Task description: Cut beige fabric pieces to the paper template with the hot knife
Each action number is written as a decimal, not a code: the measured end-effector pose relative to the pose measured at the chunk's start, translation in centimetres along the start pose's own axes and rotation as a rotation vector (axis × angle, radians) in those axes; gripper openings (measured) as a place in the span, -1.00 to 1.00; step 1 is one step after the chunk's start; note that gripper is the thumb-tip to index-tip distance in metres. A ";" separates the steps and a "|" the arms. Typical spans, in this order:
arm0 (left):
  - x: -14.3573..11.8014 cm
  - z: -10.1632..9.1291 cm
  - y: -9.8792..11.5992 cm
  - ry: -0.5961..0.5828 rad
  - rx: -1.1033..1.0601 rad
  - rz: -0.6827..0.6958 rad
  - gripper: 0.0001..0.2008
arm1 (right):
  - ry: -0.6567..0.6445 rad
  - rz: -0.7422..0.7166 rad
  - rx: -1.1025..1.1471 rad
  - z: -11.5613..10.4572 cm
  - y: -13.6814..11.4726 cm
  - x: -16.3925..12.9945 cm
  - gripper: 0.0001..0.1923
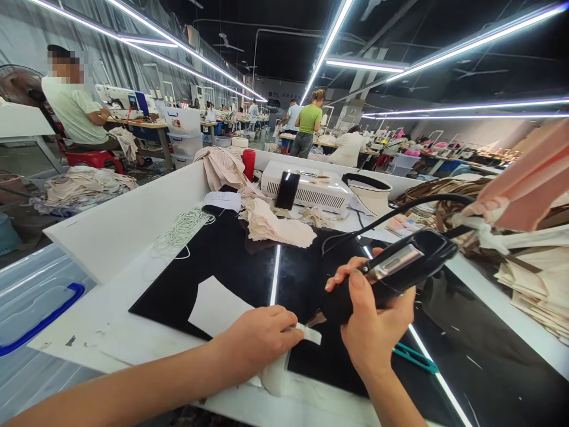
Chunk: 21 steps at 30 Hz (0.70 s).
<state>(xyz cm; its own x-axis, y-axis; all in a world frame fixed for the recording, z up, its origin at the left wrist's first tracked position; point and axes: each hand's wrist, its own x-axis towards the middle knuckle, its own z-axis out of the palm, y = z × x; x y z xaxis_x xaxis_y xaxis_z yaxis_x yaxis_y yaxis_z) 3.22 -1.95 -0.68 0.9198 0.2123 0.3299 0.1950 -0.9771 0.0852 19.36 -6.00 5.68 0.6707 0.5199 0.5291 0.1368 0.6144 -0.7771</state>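
My right hand (377, 320) is wrapped round an electric hot knife (400, 264), a black corded tool with a silver panel. Its flat metal tip (316, 319) points down to the left, close to a narrow white strip (312, 335); whether they touch I cannot tell. With fingers closed, my left hand (262, 338) pinches that strip against the shiny black board (178, 302). Pale material (276, 375) hangs below this hand over the board's near edge. A white pattern piece (220, 305) lies behind my left wrist. Beside my right wrist is a teal-handled tool (415, 357), partly hidden.
Cut beige fabric pieces (280, 225), a phone (287, 190) and a white vented box (306, 185) stand at the back. Pale cord (186, 228) lies left. Stacked fabric (533, 284) and a hanging pink cloth (528, 178) flank the right. The tool's cable (391, 207) arches overhead.
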 end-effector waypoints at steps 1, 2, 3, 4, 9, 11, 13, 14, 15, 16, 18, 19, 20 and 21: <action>0.0 0.0 0.0 0.004 0.002 0.002 -0.79 | 0.009 -0.011 0.007 -0.1 -0.1 0.1 -0.61; 0.0 0.1 0.0 0.012 0.006 0.007 -0.79 | 0.021 -0.022 0.016 -0.3 -0.3 0.2 -0.61; -0.1 0.2 0.0 0.021 0.012 0.013 -0.80 | 0.033 -0.034 0.025 -0.5 -0.4 0.3 -0.61; -0.1 0.3 -0.1 0.032 0.017 0.018 -0.80 | 0.040 -0.043 0.033 -0.7 -0.5 0.4 -0.60; -0.3 0.4 -0.2 0.047 0.001 0.015 -0.78 | 0.040 -0.035 0.016 -1.4 -0.5 0.4 -0.55; -0.4 0.4 -0.3 0.049 -0.005 0.021 -0.77 | 0.042 -0.035 0.008 -1.4 -0.3 0.3 -0.55; -0.3 0.3 -0.3 0.053 -0.012 0.026 -0.76 | 0.039 -0.036 0.003 -1.4 -0.2 0.2 -0.54; -0.3 0.3 -0.3 0.051 -0.018 0.024 -0.76 | 0.037 -0.035 0.000 -1.4 -0.1 0.1 -0.54; -0.3 0.3 -0.3 0.048 -0.024 0.018 -0.76 | 0.035 -0.035 -0.002 -1.4 -0.1 0.1 -0.54; -0.3 0.3 -0.3 0.040 -0.031 0.012 -0.77 | 0.035 -0.036 -0.005 -1.4 0.0 0.1 -0.54; -0.3 0.2 -0.3 0.026 -0.045 0.002 -0.77 | 0.031 -0.033 -0.007 -1.4 0.0 0.1 -0.54; -0.3 0.2 -0.3 0.022 -0.050 0.001 -0.78 | 0.028 -0.034 -0.007 -1.4 0.0 0.1 -0.55; -0.3 0.1 -0.3 0.021 -0.054 0.001 -0.78 | 0.025 -0.034 -0.008 -1.4 0.0 0.1 -0.56; -0.3 0.0 -0.3 0.020 -0.058 0.001 -0.79 | 0.023 -0.034 -0.011 -1.4 0.0 0.1 -0.57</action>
<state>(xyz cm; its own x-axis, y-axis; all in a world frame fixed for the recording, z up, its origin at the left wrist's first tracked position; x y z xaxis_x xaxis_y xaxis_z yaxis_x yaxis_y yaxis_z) 2.85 -1.73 -0.79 0.9128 0.2120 0.3490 0.1735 -0.9750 0.1385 20.46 -6.72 5.25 0.6819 0.4849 0.5476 0.1676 0.6251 -0.7623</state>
